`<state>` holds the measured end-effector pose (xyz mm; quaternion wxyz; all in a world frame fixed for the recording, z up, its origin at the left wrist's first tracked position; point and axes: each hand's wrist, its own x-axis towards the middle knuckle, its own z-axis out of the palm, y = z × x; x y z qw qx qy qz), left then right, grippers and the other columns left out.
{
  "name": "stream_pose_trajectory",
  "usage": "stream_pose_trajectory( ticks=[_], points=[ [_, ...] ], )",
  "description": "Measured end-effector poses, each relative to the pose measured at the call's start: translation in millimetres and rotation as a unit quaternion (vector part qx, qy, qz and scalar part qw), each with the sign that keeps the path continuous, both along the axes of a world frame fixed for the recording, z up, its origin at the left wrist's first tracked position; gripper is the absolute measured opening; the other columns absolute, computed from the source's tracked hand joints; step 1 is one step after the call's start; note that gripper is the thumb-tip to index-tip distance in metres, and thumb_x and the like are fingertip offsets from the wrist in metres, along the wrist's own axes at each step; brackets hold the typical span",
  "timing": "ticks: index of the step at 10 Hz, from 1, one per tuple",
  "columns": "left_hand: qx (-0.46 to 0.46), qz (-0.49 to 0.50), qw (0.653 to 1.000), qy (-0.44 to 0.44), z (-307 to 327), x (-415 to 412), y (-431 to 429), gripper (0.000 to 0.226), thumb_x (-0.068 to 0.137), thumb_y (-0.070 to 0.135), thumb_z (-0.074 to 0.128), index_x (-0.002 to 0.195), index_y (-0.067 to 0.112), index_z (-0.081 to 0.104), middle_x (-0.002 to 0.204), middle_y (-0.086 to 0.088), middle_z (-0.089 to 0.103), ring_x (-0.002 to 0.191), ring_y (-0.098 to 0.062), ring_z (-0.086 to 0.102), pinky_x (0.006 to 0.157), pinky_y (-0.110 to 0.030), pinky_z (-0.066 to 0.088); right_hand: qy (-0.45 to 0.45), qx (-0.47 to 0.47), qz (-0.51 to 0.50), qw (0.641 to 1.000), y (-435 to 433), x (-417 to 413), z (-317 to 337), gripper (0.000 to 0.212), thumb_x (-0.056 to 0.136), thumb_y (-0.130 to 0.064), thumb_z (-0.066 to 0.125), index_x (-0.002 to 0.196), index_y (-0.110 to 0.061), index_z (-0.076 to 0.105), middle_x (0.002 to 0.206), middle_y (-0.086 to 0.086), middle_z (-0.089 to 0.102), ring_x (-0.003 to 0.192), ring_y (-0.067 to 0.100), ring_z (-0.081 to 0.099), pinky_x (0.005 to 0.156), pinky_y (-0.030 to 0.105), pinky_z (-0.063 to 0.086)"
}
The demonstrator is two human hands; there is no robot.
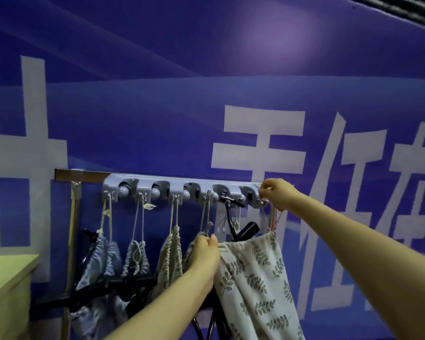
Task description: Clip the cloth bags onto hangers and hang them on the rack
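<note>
Here, right hand point(277, 193) pinches cord point(271, 220), left hand point(205, 253) grips bag point(253, 278)

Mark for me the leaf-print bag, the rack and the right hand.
leaf-print bag point(255, 278), head view, middle of its cloth.
rack point(142, 184), head view, grey body between two holders.
right hand point(279, 193), head view, back of the hand.

A big blue banner point(157, 106) fills the far wall from left to right, printed with huge white characters point(258, 153) that run off both edges. High up, right of the middle, a soft purple glare point(277, 35) sits on the fabric. In the top right corner a dark strip point(402, 8) runs along above the banner. Near on the left stands a pale yellow-green cabinet point(8, 271), and just to its right a thin pale pole point(72, 241) stands upright against the wall.
</note>
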<state>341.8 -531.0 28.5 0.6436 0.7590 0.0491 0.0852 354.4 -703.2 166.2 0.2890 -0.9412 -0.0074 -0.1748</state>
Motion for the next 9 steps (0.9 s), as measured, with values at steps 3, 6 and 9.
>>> stream_pose_trajectory(
  ticks=[3, 6, 9],
  points=[
    [0.014, -0.001, 1.0, -0.015, -5, 34, -7, 0.024, 0.098, 0.033, 0.037, 0.095, 0.014, 0.05, 0.094, -0.004, 0.055, 0.091, -0.02, 0.052, 0.079, -0.03, 0.041, -0.073, 0.077, -0.066, 0.992, -22, 43, -25, 0.018, 0.098, -0.016, 0.048, 0.099, -0.005, 0.063, 0.072, 0.004, 0.054, 0.062, 0.017, 0.05, 0.059, 0.029, 0.045],
    [0.033, -0.006, 0.999, -0.009, -13, 36, -1, 0.024, 0.099, 0.029, 0.035, 0.102, 0.01, 0.05, 0.094, -0.008, 0.057, 0.088, -0.021, 0.053, 0.084, -0.032, 0.042, -0.034, 0.143, -0.064, 0.987, -27, 46, -58, 0.018, 0.097, -0.013, 0.049, 0.087, -0.005, 0.061, 0.064, 0.004, 0.055, 0.057, 0.016, 0.05, 0.058, 0.029, 0.046],
    [-0.003, -0.018, 1.0, 0.0, -5, 12, 12, 0.033, 0.098, 0.025, 0.042, 0.066, 0.017, 0.041, 0.074, -0.003, 0.057, 0.072, -0.019, 0.053, 0.081, -0.032, 0.046, -0.052, 0.13, -0.081, 0.987, -15, 17, -70, 0.021, 0.097, -0.02, 0.05, 0.094, -0.005, 0.063, 0.085, 0.013, 0.064, 0.08, 0.025, 0.059, 0.079, 0.041, 0.05]
  ],
)
